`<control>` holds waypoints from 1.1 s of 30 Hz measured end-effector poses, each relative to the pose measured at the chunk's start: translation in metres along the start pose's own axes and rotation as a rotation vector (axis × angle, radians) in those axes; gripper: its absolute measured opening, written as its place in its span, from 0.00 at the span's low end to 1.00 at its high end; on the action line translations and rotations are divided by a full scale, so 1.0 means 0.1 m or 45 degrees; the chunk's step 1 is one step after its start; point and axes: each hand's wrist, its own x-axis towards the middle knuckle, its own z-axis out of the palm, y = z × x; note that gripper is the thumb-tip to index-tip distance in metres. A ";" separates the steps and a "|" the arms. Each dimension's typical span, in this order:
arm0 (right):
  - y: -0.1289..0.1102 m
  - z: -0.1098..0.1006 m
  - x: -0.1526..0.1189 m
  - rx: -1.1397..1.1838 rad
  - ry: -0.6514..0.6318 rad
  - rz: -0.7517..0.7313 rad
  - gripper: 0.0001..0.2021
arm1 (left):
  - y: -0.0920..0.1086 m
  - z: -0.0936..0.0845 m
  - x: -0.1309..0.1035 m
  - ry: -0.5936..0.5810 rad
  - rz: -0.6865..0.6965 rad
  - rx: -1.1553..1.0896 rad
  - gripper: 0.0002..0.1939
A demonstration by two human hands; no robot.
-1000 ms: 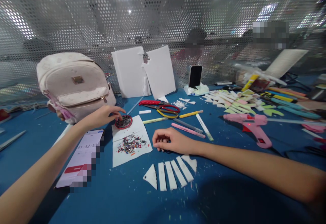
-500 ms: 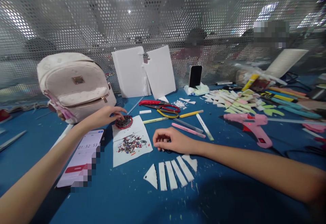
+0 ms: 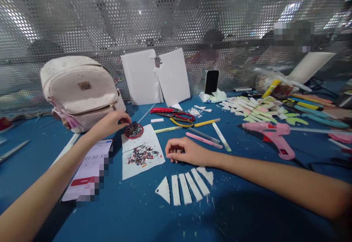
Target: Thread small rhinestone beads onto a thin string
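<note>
My left hand (image 3: 117,121) is at the upper left edge of a round red dish (image 3: 134,131) full of small dark glittery pieces. Its fingers are pinched together, and whatever may be between them is too small to name. The dish rests on a white paper (image 3: 126,169) that also bears a loose heap of colourful bits (image 3: 143,155). Right of the paper, my right hand (image 3: 180,151) lies on the table with its fingers curled, around something dark that I cannot make out. Just below it, several white cut pieces (image 3: 184,189) form a fish-like row.
A white backpack (image 3: 82,91) and a phone (image 3: 90,168) showing a timer are at the left. Red-handled pliers (image 3: 162,110), markers (image 3: 203,140) and white boards (image 3: 173,77) lie or stand beyond my hands. A pink glue gun (image 3: 275,134) and cut scraps (image 3: 253,108) are at the right.
My left hand has lifted out of the dish's pieces and moved slightly up and left, its fingers drawn together. My right hand has stayed in place.
</note>
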 end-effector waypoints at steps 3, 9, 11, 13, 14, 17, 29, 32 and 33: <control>0.01 0.00 0.00 0.002 -0.005 0.012 0.07 | 0.03 0.05 0.01 -0.018 0.020 0.017 0.12; 0.02 0.00 0.00 0.004 -0.001 -0.010 0.07 | 0.05 0.12 0.01 -0.051 0.031 0.033 0.16; 0.02 0.00 0.00 0.009 -0.003 -0.006 0.07 | 0.05 0.13 0.01 -0.062 0.041 0.029 0.17; 0.02 0.00 0.00 0.009 -0.006 -0.001 0.07 | 0.06 0.12 0.01 -0.070 0.056 0.025 0.16; 0.03 0.00 0.00 0.008 -0.005 0.001 0.07 | 0.07 0.11 0.01 -0.071 0.064 0.026 0.15; 0.03 0.00 0.00 0.005 -0.004 -0.003 0.07 | 0.09 0.08 0.01 -0.047 0.079 0.036 0.14; -0.01 0.00 0.00 -0.006 -0.001 0.018 0.07 | 0.14 0.12 0.03 0.038 0.096 0.096 0.11; 0.00 0.00 0.00 -0.015 -0.004 0.011 0.07 | 0.14 0.16 0.04 0.050 0.089 0.098 0.09; 0.00 0.00 0.00 -0.015 -0.004 0.008 0.07 | 0.14 0.17 0.04 0.050 0.087 0.097 0.09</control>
